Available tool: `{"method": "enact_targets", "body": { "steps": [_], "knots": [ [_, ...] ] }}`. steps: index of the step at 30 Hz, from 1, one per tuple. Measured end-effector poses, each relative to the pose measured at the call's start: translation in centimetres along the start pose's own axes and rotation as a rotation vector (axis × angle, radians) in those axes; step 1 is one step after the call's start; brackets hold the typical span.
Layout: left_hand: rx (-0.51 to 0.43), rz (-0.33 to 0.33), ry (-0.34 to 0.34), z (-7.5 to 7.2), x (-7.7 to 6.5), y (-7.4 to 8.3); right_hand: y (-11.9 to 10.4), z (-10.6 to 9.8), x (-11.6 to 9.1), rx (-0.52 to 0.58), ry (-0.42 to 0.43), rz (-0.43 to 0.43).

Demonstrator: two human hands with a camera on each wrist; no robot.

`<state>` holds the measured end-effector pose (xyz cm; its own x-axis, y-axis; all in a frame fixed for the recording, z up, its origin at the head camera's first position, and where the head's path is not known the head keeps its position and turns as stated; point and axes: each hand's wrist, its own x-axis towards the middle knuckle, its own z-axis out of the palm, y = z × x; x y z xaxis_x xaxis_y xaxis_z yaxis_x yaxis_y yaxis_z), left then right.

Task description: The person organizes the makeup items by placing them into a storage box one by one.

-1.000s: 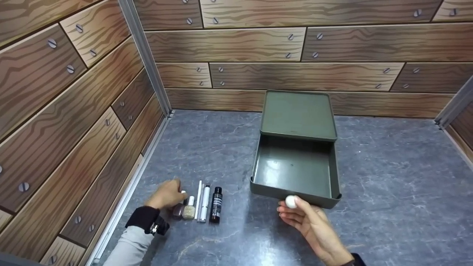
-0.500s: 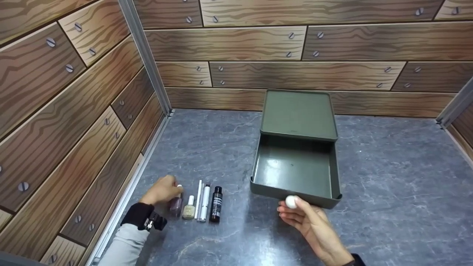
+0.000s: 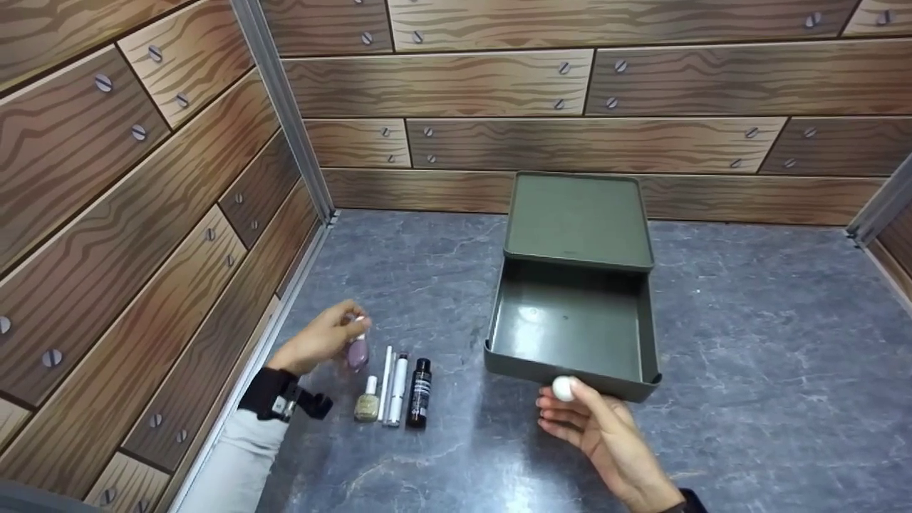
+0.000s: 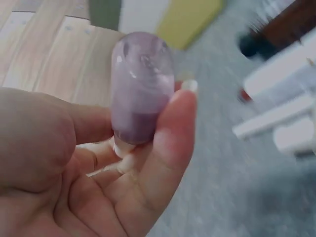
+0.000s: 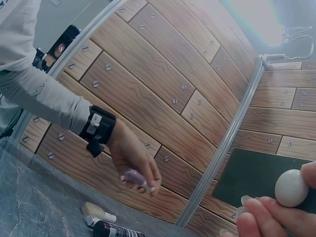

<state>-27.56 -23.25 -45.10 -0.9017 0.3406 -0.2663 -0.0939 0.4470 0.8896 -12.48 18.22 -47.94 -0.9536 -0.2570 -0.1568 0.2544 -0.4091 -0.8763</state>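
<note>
My left hand (image 3: 324, 338) pinches a purple nail polish bottle (image 3: 358, 353) by its white cap. In the left wrist view, the rounded glass bottle (image 4: 143, 89) points up out of my thumb and fingers. My right hand (image 3: 613, 442) is at the front of a dark green box (image 3: 527, 367), palm up. Between its thumb and fingers it grips a small white egg-shaped object (image 3: 563, 388), smooth in the right wrist view. Close to my left hand, a pale gold nail polish bottle (image 3: 367, 407) lies with its white cap pointing away from me.
Slim white tubes (image 3: 396, 395) and a dark bottle with a black cap (image 3: 420, 395) lie beside the gold polish. The box's green lid (image 3: 581, 221) covers its rear part, leaving the front uncovered. Wood-patterned walls (image 3: 456, 146) bound the grey marbled surface (image 3: 755, 356).
My left hand has lifted the purple nail polish out of the row and moved it away from me. My right hand stays still with the white egg-shaped object.
</note>
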Motion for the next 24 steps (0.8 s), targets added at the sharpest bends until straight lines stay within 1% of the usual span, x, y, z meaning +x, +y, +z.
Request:
{"method": "enact_targets", "body": {
  "steps": [4, 8, 11, 13, 16, 21, 24],
  "knots": [
    [-0.058, -0.006, -0.033, 0.0, 0.7, 2.1, 0.0, -0.1, 0.0, -0.007, -0.006, -0.015],
    [-0.155, 0.008, -0.078, 0.1, 1.1, 3.9, 0.1, -0.1, 0.0, -0.011, -0.03, -0.02],
    [-0.222, 0.03, -0.107, 0.6, 1.3, 5.1, 0.1, -0.2, 0.0, -0.01, -0.033, -0.009],
    [-0.249, 0.041, -0.119, 1.0, 1.4, 5.9, 0.1, -0.2, 0.0, -0.013, -0.029, -0.002],
    [-0.259, 0.053, -0.127, 1.9, 1.5, 7.3, 0.1, -0.1, -0.1, -0.015, -0.022, 0.0],
    [-0.234, 0.074, -0.132, 3.6, 2.0, 9.9, 0.1, -0.1, -0.2, -0.015, -0.013, -0.008],
    [-0.225, 0.095, -0.149, 4.8, 2.3, 11.4, 0.0, -0.1, -0.2, -0.015, -0.009, -0.006]
  ]
}}
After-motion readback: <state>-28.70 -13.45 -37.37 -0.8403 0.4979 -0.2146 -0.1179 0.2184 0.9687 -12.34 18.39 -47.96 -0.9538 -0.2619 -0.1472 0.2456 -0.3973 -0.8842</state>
